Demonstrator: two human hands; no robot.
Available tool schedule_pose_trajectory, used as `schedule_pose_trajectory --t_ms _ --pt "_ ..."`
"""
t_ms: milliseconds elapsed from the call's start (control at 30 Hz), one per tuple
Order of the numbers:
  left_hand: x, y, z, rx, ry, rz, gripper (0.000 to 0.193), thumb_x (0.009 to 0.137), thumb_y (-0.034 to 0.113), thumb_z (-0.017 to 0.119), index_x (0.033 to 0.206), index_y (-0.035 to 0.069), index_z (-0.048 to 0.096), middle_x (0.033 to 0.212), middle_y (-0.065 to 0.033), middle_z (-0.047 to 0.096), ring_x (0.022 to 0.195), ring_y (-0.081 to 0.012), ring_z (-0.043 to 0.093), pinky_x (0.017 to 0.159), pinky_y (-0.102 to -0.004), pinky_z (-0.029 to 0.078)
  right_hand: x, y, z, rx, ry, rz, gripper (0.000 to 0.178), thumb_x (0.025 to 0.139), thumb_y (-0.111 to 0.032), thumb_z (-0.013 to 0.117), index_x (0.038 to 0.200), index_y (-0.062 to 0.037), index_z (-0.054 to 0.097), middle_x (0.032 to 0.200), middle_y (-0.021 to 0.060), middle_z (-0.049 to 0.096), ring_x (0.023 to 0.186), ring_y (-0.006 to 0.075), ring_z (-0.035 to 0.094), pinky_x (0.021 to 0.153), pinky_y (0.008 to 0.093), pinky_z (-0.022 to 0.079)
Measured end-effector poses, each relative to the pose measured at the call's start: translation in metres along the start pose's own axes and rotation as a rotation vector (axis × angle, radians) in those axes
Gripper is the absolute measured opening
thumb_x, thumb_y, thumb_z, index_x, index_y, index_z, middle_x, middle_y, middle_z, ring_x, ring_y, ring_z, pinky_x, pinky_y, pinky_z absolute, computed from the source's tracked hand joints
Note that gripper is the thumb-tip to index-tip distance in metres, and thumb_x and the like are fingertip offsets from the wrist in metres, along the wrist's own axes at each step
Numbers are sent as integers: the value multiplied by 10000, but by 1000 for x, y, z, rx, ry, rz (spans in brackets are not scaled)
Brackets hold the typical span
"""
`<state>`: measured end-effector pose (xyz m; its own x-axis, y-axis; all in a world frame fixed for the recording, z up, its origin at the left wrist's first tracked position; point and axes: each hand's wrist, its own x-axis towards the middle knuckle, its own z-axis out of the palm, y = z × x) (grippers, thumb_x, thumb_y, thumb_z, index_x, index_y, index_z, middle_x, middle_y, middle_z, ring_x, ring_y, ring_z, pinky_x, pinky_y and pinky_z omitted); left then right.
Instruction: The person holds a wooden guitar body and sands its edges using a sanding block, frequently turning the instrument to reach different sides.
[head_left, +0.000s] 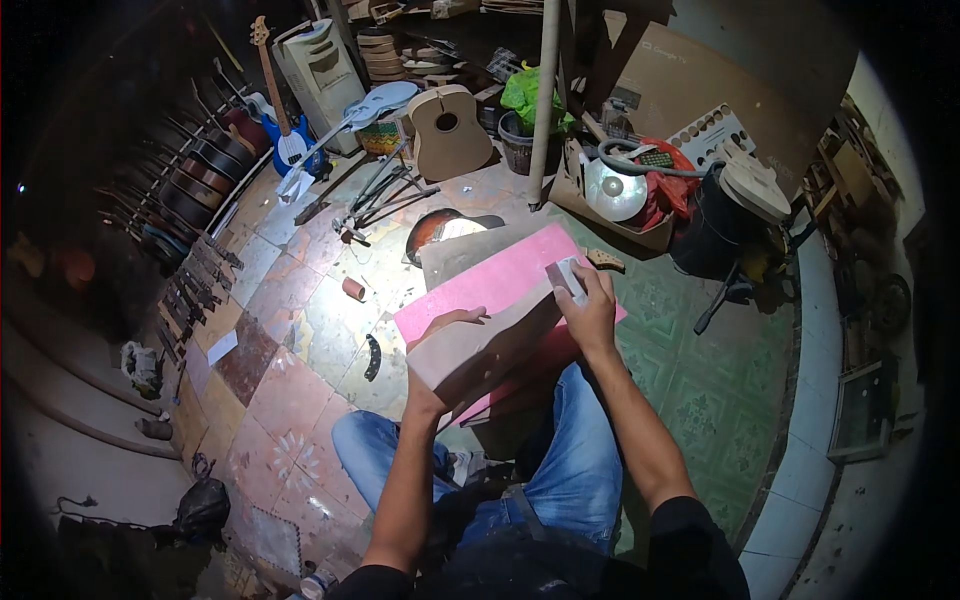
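Observation:
Over my lap, my left hand grips the left end of a brownish board with a wavy edge, its fingers curled over the top. My right hand is closed round a small pale grey block with a brown side, perhaps a sanding block. The block is at the board's far right edge; whether it touches cannot be made out. Behind and under the board lies a pink flat panel. A greyish sheet shows beyond the panel, partly over a sunburst guitar body.
A reddish-brown roll and a dark curved strip lie on the tiles to the left. A guitar headstock is at right. Beyond stand a pole, a natural-wood guitar body, a carton, a black bin and racked guitars.

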<state>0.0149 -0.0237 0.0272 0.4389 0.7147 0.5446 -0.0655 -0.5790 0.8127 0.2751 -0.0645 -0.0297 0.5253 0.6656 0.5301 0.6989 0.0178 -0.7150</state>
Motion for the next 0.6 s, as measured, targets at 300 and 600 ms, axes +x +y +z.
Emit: schedule_pose_trajectory --t_ms 300,600 --pt "8 6 4 -52 57 -40 425 730 90 859 1122 4 717 1137 -142 707 1018 -228 708 907 -337 561 13 26 7 -40 60 52 487 794 -170 786 1227 16 663 1106 194 602 1042 379 612 956 461 507" --pt "13 8 8 66 1 -2 462 728 105 861 1146 -9 701 1164 -145 708 1022 -222 710 920 -346 560 9 27 5 -124 -29 81 529 829 -201 766 1298 -3 624 1145 219 600 1073 391 605 954 467 503"
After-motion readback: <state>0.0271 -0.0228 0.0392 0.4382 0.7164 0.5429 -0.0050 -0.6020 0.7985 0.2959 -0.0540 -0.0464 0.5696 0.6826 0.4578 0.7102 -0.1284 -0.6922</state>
